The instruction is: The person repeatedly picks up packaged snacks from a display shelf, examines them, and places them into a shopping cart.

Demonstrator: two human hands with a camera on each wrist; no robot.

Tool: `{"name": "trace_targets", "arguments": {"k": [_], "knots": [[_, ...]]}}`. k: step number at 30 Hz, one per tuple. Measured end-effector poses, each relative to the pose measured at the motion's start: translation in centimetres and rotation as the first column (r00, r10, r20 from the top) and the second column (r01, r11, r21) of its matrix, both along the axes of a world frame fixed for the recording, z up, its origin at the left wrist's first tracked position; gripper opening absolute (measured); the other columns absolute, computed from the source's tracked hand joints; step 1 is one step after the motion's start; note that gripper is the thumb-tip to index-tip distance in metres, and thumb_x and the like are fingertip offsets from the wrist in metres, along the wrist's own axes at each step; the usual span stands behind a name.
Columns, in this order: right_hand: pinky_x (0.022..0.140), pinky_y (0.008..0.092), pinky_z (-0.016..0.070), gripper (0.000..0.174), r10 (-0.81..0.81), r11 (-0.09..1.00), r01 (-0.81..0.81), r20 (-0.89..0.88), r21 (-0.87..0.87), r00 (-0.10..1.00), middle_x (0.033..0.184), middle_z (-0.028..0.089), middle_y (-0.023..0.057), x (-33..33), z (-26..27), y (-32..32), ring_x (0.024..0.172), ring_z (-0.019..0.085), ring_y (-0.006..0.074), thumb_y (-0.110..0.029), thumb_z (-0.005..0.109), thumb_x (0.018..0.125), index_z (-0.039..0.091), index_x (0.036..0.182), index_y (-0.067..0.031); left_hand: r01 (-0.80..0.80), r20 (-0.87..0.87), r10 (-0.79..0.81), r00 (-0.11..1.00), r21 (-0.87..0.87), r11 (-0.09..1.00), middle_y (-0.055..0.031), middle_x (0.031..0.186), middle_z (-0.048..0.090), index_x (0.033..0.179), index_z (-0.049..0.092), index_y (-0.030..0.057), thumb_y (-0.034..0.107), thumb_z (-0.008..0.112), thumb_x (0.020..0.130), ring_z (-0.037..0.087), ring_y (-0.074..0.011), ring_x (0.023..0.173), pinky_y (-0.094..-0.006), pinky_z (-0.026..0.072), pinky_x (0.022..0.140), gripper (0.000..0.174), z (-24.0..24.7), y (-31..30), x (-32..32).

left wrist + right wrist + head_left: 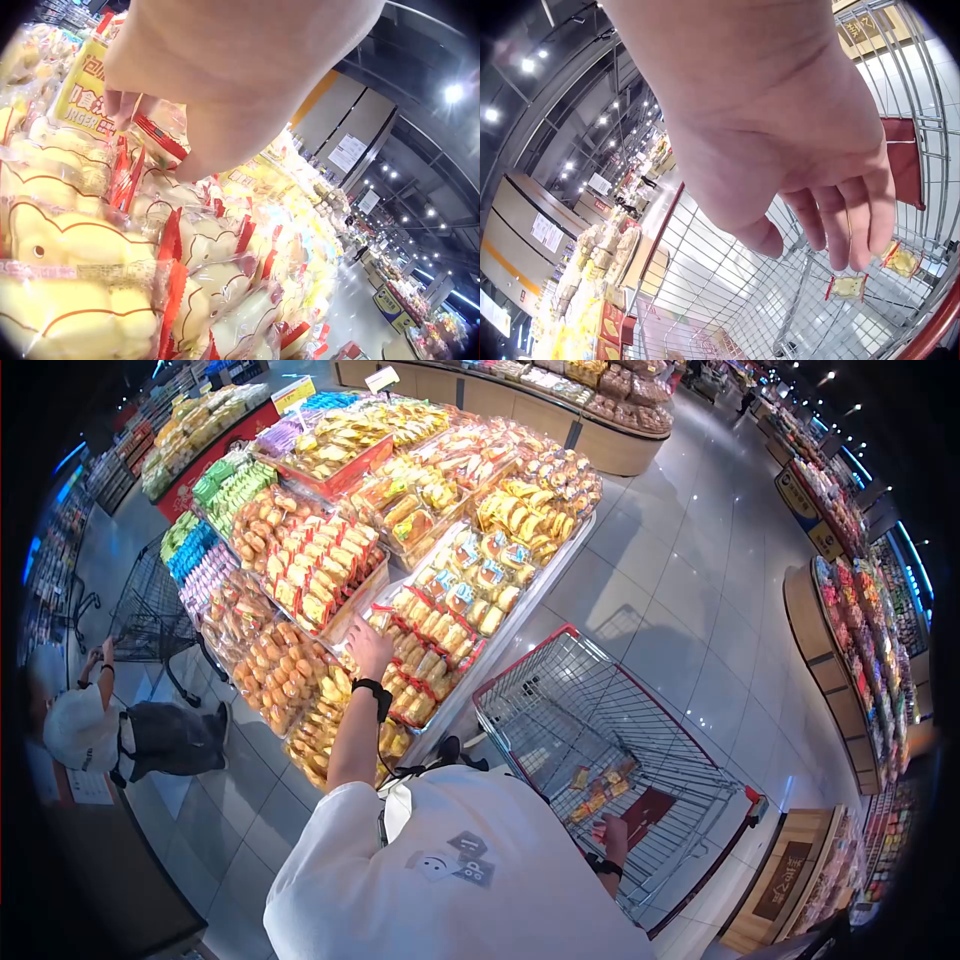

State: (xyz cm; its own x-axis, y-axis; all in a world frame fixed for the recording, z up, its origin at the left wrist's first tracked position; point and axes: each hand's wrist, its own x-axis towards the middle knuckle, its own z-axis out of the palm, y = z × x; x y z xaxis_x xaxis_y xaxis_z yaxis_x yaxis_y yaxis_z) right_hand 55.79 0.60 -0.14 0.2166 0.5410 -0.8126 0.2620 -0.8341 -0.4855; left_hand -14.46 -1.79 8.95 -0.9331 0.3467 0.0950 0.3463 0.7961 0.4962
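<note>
My left hand (371, 650) reaches over the bread display (443, 722), beside rows of clear packets with red ends. The left wrist view has a red-edged packet (163, 133) between the thumb and fingers of my left hand (225, 82), which pinch it; the fingertips are partly hidden. Above the shopping cart (700, 752) is my right hand (612, 838). Seen close, that right hand (780, 157) holds nothing, its fingers relaxed and pointing down. Beneath it, bread packets (847, 287) lie on the wire floor of the cart, beside a dark red panel (645, 818).
At the left, another person (90, 725) stands with hands near a second cart (150, 610). Curved display counters (625, 455) stand behind, and another stocked counter (830, 660) lines the right side. Tiled floor (680, 560) runs between the displays.
</note>
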Motion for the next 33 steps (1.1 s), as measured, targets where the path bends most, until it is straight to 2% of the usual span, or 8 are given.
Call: {"name": "trace_targets", "arguments": {"k": [9,12,16,18,21,24,26,33], "knots": [[0.046,0.0306,0.0486,0.03,0.13,0.982,-0.13,0.008,0.14,0.991,0.083,0.066,0.0141,-2.0,1.8,3.9,0.06,0.064,0.0206,-0.023,0.06,0.091,0.061,0.106,0.0035,0.193,-0.183,-0.165,0.969,0.149,0.97,-0.0296,0.121,0.057,0.138,0.036,-0.0077,0.0,0.067,0.069,0.057,-0.046,0.108,-0.0485,0.0478,0.093,0.076,3.5,-1.1,0.1],[0.046,0.0274,0.047,0.021,0.186,0.97,-0.182,-0.01,0.163,0.982,0.078,0.063,0.0091,-3.0,2.2,6.2,0.058,0.061,0.0167,-0.02,0.061,0.091,0.062,0.097,0.0,0.244,-0.245,-0.176,0.953,0.284,0.927,-0.0252,0.117,0.058,0.135,0.042,0.0005,0.003,0.074,0.07,0.06,-0.0428,0.104,-0.0464,0.0512,0.09,0.072,6.6,-2.3,2.0],[0.052,0.0274,0.049,0.033,0.398,0.891,-0.359,-0.097,0.279,0.912,0.076,0.064,0.0055,-5.6,4.2,9.5,0.06,0.06,0.0134,-0.026,0.067,0.091,0.062,0.109,0.0012,0.324,0.123,-0.429,0.895,0.481,0.814,-0.0113,0.112,0.056,0.139,0.042,0.0092,-0.003,0.077,0.07,0.066,-0.0223,0.099,-0.0334,0.0556,0.082,0.079,12.3,-3.9,7.1],[0.052,0.0272,0.0485,0.038,0.575,0.763,-0.531,-0.013,0.369,0.818,0.081,0.065,0.006,-9.1,7.9,10.4,0.06,0.059,0.0132,-0.026,0.067,0.092,0.06,0.118,0.001,0.255,0.309,-0.629,0.713,0.722,0.643,-0.0074,0.116,0.051,0.143,0.038,0.0098,-0.013,0.073,0.07,0.066,-0.0187,0.101,-0.0309,0.0554,0.083,0.083,15.1,-3.9,10.8],[0.066,0.0275,0.0521,0.052,0.768,0.588,-0.713,0.013,0.383,0.64,0.104,0.066,0.0102,-15.5,16.6,10.4,0.078,0.063,0.0142,-0.025,0.067,0.094,0.049,0.137,-0.0011,0.322,0.315,-0.79,0.525,0.786,0.527,-0.0052,0.122,0.046,0.148,0.034,0.0121,-0.018,0.069,0.069,0.063,-0.0178,0.108,-0.0289,0.0521,0.087,0.092,16.7,-3.9,14.2],[0.082,0.0273,0.0511,0.056,0.787,0.604,-0.642,-0.228,0.472,0.573,0.119,0.062,0.0118,-19.6,20.7,10.3,0.099,0.062,0.0149,-0.025,0.066,0.095,0.044,0.142,-0.0036,0.363,0.32,-0.889,0.327,0.826,0.431,-0.0037,0.126,0.045,0.152,0.031,0.0126,-0.02,0.069,0.069,0.057,-0.017,0.115,-0.0276,0.0473,0.092,0.096,18.4,-3.7,16.9],[0.092,0.0295,0.0482,0.053,0.879,0.477,-0.652,-0.31,0.589,0.364,0.122,0.061,0.011,-22.3,24.9,9.8,0.106,0.059,0.0155,-0.022,0.061,0.099,0.042,0.144,-0.003,0.487,0.269,-0.937,0.224,0.802,0.347,-0.0031,0.127,0.045,0.152,0.032,0.0127,-0.02,0.069,0.068,0.055,-0.0169,0.113,-0.0283,0.046,0.093,0.097,18.6,-3.6,18.0],[0.091,0.0289,0.0471,0.049,0.843,0.524,-0.484,-0.51,0.701,0.172,0.119,0.061,0.0093,-26.1,27.5,8.2,0.105,0.058,0.0135,-0.015,0.062,0.097,0.045,0.14,0.0022,0.684,0.152,-0.988,0.005,0.721,0.114,-0.0109,0.134,0.048,0.144,0.046,0.0096,-0.015,0.061,0.072,0.049,-0.0263,0.127,-0.0358,0.0449,0.102,0.077,20.9,-2.8,21.5]]}}
